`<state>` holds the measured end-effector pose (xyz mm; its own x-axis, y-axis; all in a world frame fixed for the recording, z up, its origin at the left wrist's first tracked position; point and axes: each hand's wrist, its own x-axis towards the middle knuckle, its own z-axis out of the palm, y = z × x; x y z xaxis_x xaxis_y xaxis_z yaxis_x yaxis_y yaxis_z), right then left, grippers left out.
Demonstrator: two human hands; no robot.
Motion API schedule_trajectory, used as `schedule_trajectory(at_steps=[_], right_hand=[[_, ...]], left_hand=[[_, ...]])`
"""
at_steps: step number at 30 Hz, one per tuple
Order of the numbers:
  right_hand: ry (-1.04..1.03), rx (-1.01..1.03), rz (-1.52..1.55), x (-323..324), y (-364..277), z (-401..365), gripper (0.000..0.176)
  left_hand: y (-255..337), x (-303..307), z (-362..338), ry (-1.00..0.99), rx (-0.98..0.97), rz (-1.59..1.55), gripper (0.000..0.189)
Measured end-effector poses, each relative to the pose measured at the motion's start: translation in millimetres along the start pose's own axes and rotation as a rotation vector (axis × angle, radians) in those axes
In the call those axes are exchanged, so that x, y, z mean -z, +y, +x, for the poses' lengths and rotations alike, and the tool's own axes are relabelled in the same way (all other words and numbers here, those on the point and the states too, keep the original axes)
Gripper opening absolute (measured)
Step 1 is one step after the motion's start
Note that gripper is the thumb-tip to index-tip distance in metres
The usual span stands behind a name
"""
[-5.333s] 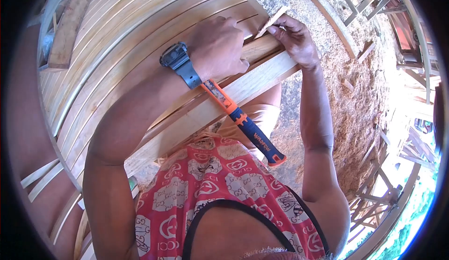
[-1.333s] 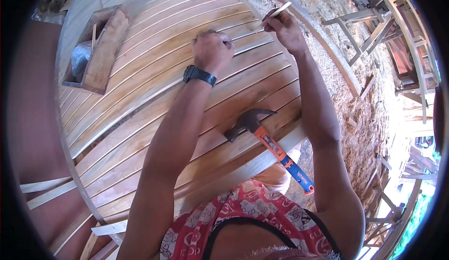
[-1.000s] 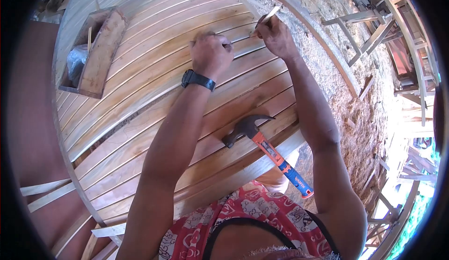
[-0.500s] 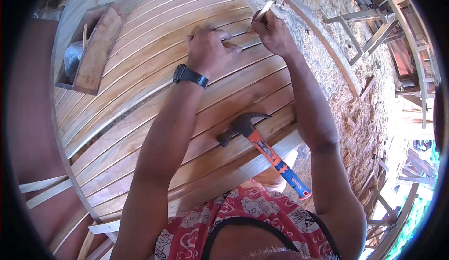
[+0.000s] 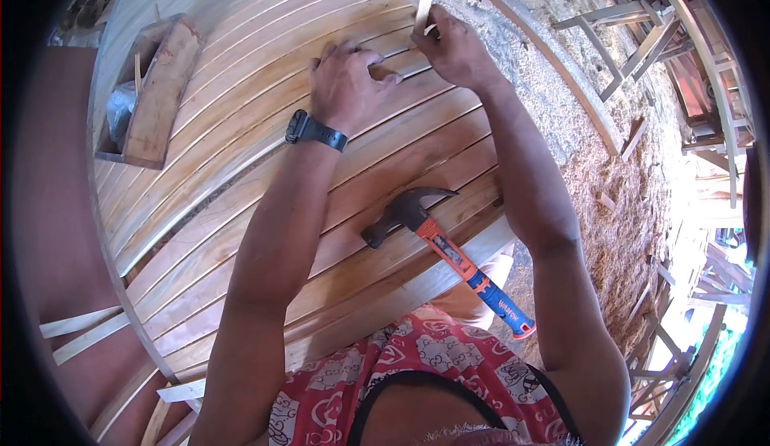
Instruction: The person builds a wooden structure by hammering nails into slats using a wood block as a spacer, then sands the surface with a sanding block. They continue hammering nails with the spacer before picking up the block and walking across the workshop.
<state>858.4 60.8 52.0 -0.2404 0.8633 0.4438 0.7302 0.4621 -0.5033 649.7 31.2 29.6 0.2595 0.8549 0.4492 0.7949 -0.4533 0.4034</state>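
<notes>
My left hand [image 5: 350,83], with a black watch [image 5: 316,131] on the wrist, rests over the slatted wooden panel [image 5: 385,157]. Its fingers are bent and the thumb stands apart, with nothing visible between them. My right hand [image 5: 457,49] pinches a short, pale wood strip [image 5: 423,11] near the panel's far right edge; the strip's upper end sticks up past the fingers. Closer to my body, a claw hammer [image 5: 449,253] with an orange and blue handle lies across the slats, its head to the left and its grip reaching past the panel's edge.
An open wooden box [image 5: 164,93] sits on the panel at left, with a plastic bag [image 5: 120,113] inside. Loose strips [image 5: 88,338] stick out at lower left. Shavings [image 5: 609,229] cover the ground to the right, beside a long curved board [image 5: 553,69] and wooden frames [image 5: 642,53].
My right hand has shifted slightly left, and the strip in it has turned more upright. The left hand stays over the slats with its fingers a little more spread. The hammer lies still.
</notes>
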Motion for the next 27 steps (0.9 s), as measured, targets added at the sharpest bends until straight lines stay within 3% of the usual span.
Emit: schedule_trajectory(at_steps=[6,14,17,27], right_hand=[[0.031,-0.070,0.051,31.1,23.1,-8.5,0.046],[-0.009,-0.135,0.005,31.7,14.7,-13.6,0.034],[0.019,-0.051,0.009,27.9,22.4,-11.9,0.031],[0.012,-0.047,0.025,24.9,22.8,-13.6,0.029]], left_hand=[[-1.8,2.9,-2.2,-0.010,-0.005,0.018,0.039],[-2.5,0.8,-2.8,0.002,-0.013,-0.007,0.037],[-1.4,3.0,0.2,-0.079,0.039,-0.047,0.034],[-4.5,-0.4,-3.4,0.017,-0.028,-0.021,0.037]])
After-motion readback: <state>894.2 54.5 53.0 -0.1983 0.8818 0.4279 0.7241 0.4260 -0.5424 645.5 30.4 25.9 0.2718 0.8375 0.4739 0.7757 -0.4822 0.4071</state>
